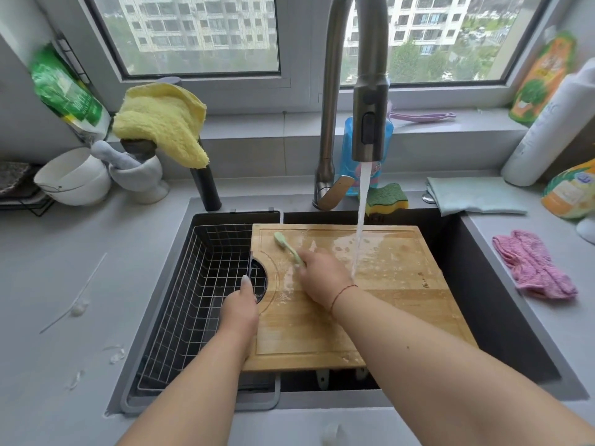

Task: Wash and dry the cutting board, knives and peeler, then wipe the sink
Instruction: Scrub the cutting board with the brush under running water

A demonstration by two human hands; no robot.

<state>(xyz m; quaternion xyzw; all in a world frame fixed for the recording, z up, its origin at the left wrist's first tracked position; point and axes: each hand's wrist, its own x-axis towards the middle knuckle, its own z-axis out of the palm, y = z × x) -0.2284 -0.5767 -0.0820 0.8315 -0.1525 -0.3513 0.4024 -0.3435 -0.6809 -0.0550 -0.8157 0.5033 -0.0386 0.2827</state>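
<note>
Two hands on the cutting board (370,304), which lies across the sink (502,304). Left hand (240,312) grips the board's left edge, thumb up beside the round cutout. Right hand (323,278) curls round a green brush (287,247), bristle end past the fingertips. Faucet (370,91) stream lands on the board just right of those fingers. Wire basket (196,297) sits left of the left hand.

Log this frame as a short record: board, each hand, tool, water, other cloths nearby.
cutting board: lies across the sink, wet
left hand: grips the board's left edge at the cutout
right hand: holds a green brush on the board
faucet: running, stream lands on the board
cloths: yellow cloth, pink cloth
</note>
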